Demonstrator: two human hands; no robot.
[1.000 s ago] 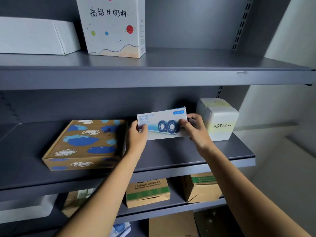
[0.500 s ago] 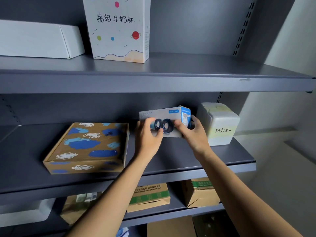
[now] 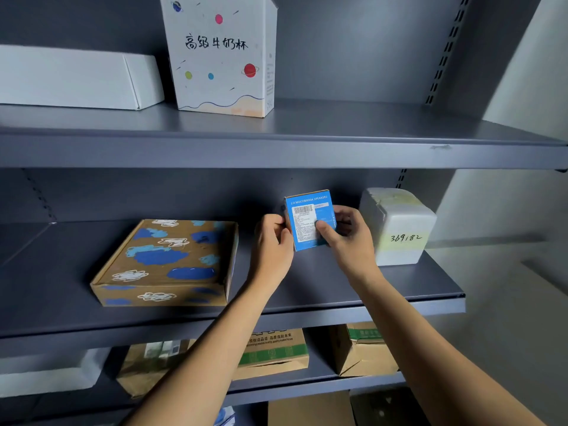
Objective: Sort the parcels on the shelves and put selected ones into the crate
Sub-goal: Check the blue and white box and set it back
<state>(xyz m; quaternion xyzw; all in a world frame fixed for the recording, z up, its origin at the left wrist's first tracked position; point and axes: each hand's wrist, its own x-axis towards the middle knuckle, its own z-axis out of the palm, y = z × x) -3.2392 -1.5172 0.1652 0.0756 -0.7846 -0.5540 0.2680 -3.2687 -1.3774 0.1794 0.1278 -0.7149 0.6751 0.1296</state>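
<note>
- Speaker box (image 3: 309,221): blue end with barcode label facing the camera, slightly tilted, held over the middle shelf (image 3: 338,290), between a painted cardboard box (image 3: 166,262) and a white foam box (image 3: 396,226).
- Left hand (image 3: 272,244): fingers curled, pinching the box's left edge.
- Right hand (image 3: 347,238): thumb on the label, fingers wrapped behind the right side.
- Upper shelf (image 3: 338,124): tall white carton (image 3: 221,53), flat white box (image 3: 76,76) beside it.
</note>
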